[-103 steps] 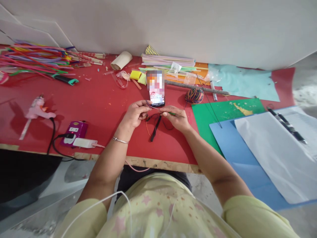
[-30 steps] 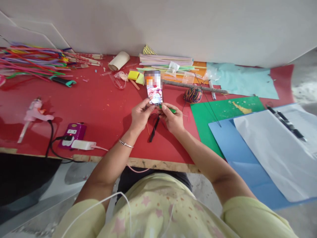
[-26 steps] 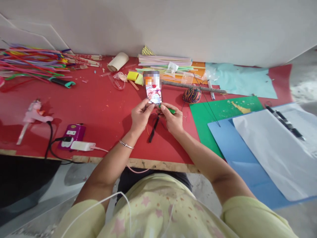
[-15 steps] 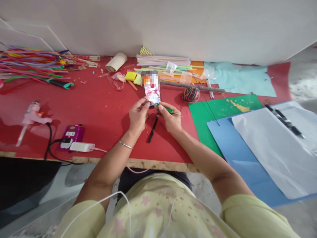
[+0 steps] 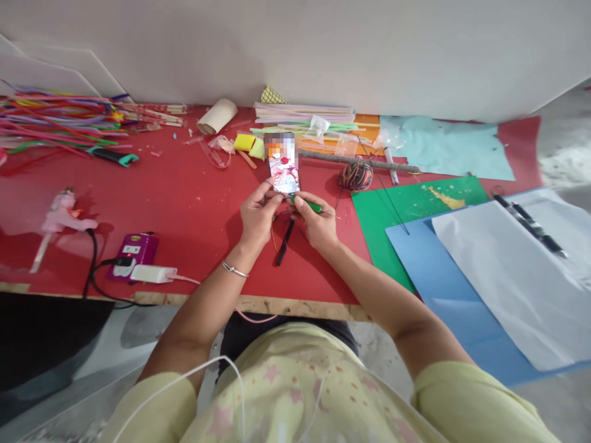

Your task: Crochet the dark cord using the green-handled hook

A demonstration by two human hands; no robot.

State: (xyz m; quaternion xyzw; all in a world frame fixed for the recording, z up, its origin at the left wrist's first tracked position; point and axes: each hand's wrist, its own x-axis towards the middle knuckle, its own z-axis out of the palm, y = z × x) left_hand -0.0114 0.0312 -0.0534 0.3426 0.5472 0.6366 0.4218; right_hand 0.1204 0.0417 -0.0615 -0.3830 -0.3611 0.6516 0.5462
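Note:
My right hand is closed on a small tool with a green handle. Close beside it, my left hand pinches dark yarn at the fingertips, which nearly touch those of my right hand. Just beyond the fingers lies a lit phone, its lower edge partly hidden by them. A black strip lies on the red table below the hands, with thin loose yarn around it. To the right rests a multicoloured yarn ball.
Pipe cleaners and a green-black cutter lie at the back left. A purple power adapter with cables sits front left. On the right are a green sheet, a blue folder and papers. A grey stick lies behind.
The fingertips of my left hand have shifted slightly toward the right hand. The green handle has tilted a little; the things on the table have not moved.

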